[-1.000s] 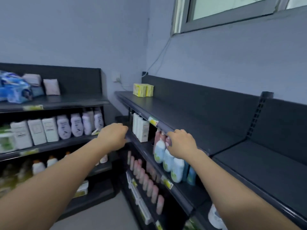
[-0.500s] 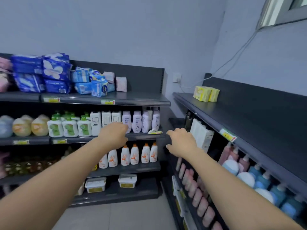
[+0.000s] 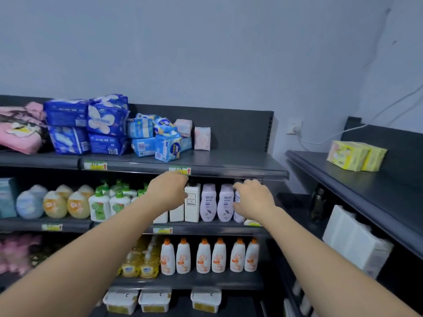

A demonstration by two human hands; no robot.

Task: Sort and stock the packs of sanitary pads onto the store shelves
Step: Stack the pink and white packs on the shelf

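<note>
Both grips are empty, with fingers loosely bent. The left grip (image 3: pixel 168 191) and the right grip (image 3: pixel 253 200) are in front of the bottles (image 3: pixel 216 202). The packs of pads (image 3: pixel 158 138) sit on the top shelf (image 3: pixel 229 161), just above the left grip and off to its left. They look soft and light (the wrap may be slippery), so hold one by its flat sides.

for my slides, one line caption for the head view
Left hand and right hand, both empty, raised before bottles, below blue pad packs on the top shelf.
</note>
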